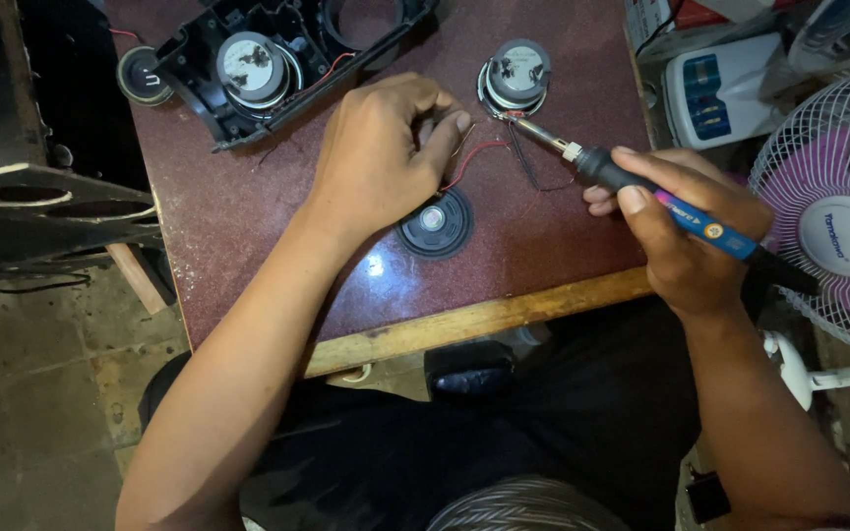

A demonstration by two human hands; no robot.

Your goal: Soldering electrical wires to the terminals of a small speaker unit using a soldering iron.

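I see my right hand [686, 231] gripping the soldering iron [666, 204] by its blue handle, hot tip at the small, light speaker [516, 74] on the tabletop [248, 216], left hand [386, 147] pinching its limp, fragile red wire [472, 157].

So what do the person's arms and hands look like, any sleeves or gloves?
Both hands, left and right, are bare: no gloves, and no rings or watch that I can see. The forearms are bare too, with no sleeves in view up to the frame's edge.
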